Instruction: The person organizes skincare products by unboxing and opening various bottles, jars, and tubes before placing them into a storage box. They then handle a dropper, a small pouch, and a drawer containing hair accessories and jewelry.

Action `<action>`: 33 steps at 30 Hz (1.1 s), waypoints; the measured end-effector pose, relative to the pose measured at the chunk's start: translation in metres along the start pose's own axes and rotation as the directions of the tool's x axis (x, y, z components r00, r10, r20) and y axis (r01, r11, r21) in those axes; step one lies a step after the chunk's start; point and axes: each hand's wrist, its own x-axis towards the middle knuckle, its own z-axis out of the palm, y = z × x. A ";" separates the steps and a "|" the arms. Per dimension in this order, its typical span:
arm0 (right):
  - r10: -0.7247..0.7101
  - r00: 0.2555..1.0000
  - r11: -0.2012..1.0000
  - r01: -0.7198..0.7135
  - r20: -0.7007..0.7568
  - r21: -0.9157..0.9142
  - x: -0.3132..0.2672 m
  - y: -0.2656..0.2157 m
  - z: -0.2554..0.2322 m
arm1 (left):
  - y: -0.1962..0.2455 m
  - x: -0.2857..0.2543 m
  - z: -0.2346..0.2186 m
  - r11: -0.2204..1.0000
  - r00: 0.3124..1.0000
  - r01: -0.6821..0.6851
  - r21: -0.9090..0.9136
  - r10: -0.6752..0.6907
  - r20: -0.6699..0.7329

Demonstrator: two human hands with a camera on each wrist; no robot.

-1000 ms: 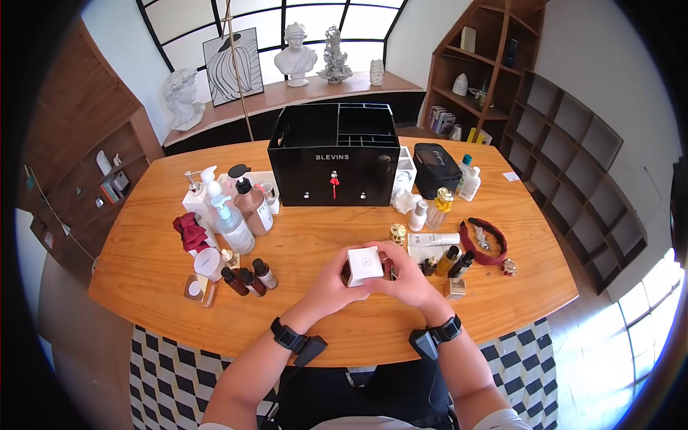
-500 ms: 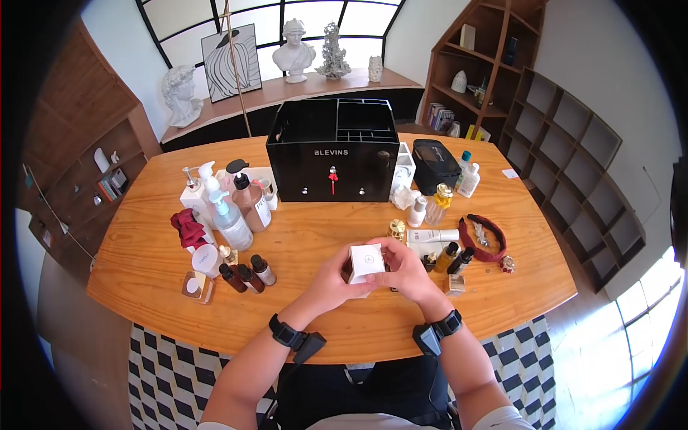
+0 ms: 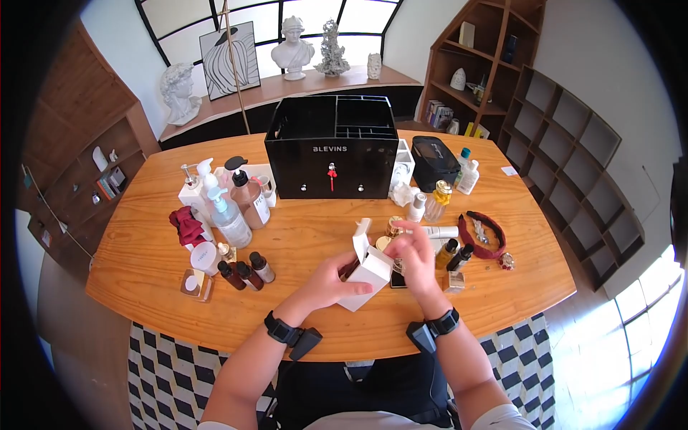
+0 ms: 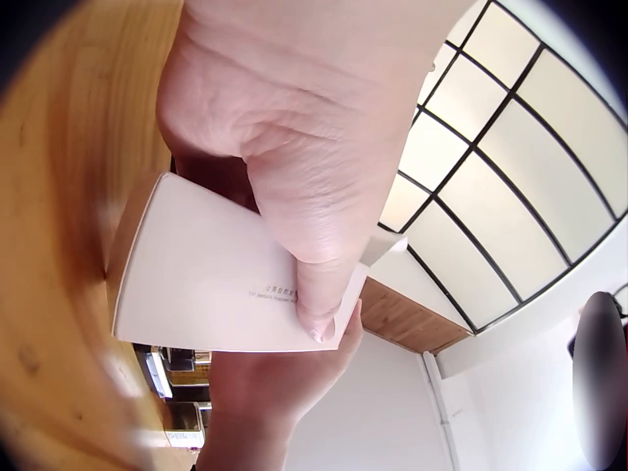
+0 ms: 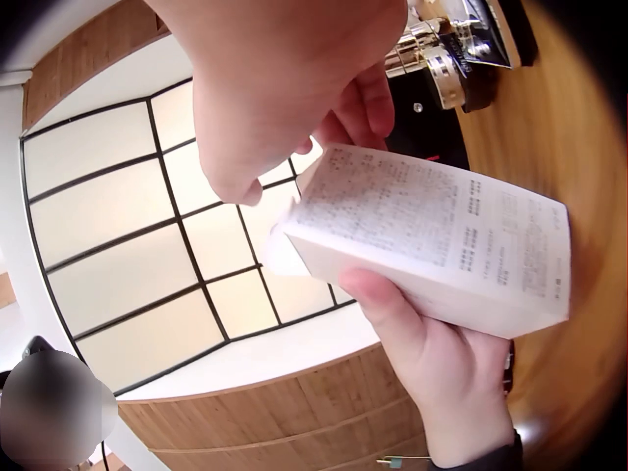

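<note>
My left hand (image 3: 333, 283) grips a small white carton (image 3: 374, 269) over the front of the table. The carton is tilted, its top flap (image 3: 362, 235) standing up. In the left wrist view my thumb lies along one printed face of the carton (image 4: 206, 275). At the raised end of the carton is my right hand (image 3: 419, 266), its fingers extended and apart from one another. Some of those fingertips are hidden behind the carton's top edge in the right wrist view, where small print covers the carton's near face (image 5: 422, 211).
A black organizer box (image 3: 330, 168) stands at the table's middle back. To the left are pump bottles (image 3: 231, 222), a dark red scrunchie (image 3: 188, 228) and several small dark bottles (image 3: 247, 276). On the right lie a dark red headband (image 3: 494, 247), a black case (image 3: 436, 163) and several small bottles (image 3: 459, 256).
The carton's top flap has come open and the carton has tilted over. My right hand has let go of its side and moved to the right, fingers spread; my left hand keeps its hold.
</note>
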 end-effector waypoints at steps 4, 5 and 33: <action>-0.022 0.997 0.999 0.023 -0.075 0.025 0.008 0.000 -0.011 | -0.002 0.001 0.003 0.998 0.998 -0.047 -0.052 0.045 -0.035; -0.012 0.999 1.000 0.013 -0.044 0.023 0.008 0.003 -0.015 | -0.003 0.002 0.002 0.997 0.998 -0.042 -0.069 0.039 -0.044; -0.426 0.889 0.531 0.397 0.169 -0.749 0.005 -0.004 0.000 | -0.014 0.010 -0.003 0.985 0.944 -0.173 0.027 0.174 -0.279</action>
